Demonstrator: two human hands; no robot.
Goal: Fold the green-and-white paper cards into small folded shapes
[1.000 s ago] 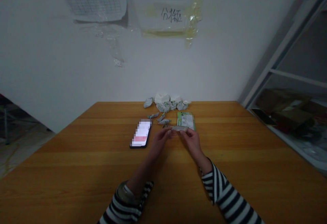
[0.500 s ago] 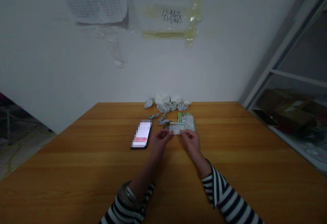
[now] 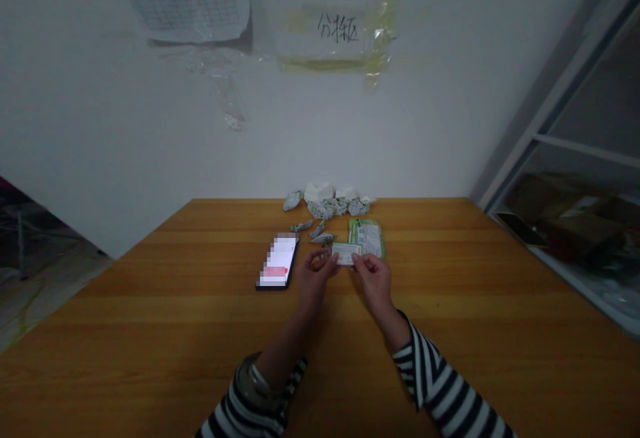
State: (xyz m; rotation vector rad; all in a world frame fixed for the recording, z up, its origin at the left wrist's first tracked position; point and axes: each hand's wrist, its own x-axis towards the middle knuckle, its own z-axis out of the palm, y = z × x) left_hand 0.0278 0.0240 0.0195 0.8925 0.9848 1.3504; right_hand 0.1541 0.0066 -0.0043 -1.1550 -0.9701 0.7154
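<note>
Together, hands: the left hand (image 3: 314,276) and right hand (image 3: 375,281) work low over the far half of a wooden table (image 3: 150,331).

Right fingers: thumb and fingertips (image 3: 356,259) pinch the right end of a small white-and-green card (image 3: 345,253).

Left fingers: curled (image 3: 325,260) at the card's left end; whether they grip it is hard to make out.

Card: held just above a flattened green-and-white packet (image 3: 367,238), overlapping its lower left corner; its print is too small to read.

Scraps: small folded wrapper pieces (image 3: 317,230) lie between the card and a heap of crumpled wrappers (image 3: 327,206) at the table's far edge.

Phone: a smartphone (image 3: 277,263) lies left of the hands, its screen blurred out.

Sleeves: black-and-white striped cuffs (image 3: 440,385) run off the bottom of the frame.

Wall: a taped paper sign (image 3: 337,28) with handwritten Chinese characters, upper centre.

Right edge: a metal shelf (image 3: 565,111) holds brown packages (image 3: 565,218), dimly lit.
</note>
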